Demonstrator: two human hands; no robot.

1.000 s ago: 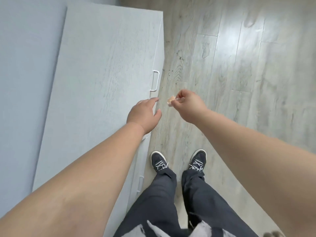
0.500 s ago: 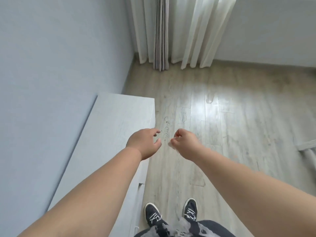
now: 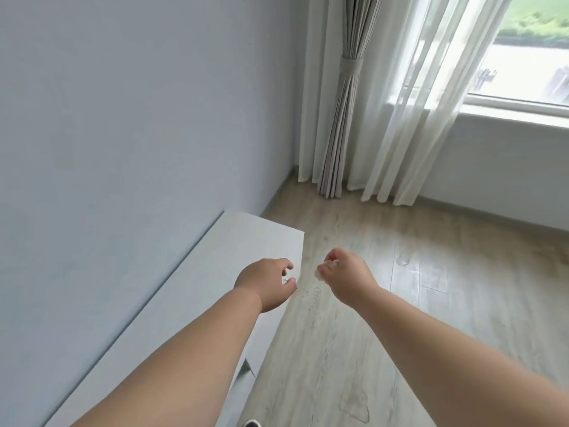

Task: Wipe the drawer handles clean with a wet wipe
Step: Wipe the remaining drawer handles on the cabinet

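Observation:
A pale grey drawer unit (image 3: 246, 241) stands against the left wall, and only its top and a sliver of its front show. Its handles are hidden from this angle. My left hand (image 3: 266, 283) hovers over the unit's front edge with fingers loosely curled, holding nothing. My right hand (image 3: 346, 277) is beside it over the floor, fingers curled, pinching a small whitish wet wipe (image 3: 318, 274) that is mostly hidden in the fingers.
A blue-grey wall (image 3: 123, 149) runs along the left. Tied grey curtains (image 3: 338, 134) and sheer white curtains (image 3: 415, 118) hang by the window at the back. Light wood floor (image 3: 400, 303) spreads to the right. A shoe tip (image 3: 252, 423) shows at the bottom.
The view has lifted from the drawer front and my feet up to the wall, curtains and window. Both hands stay out in front, close together; the right still pinches the small piece.

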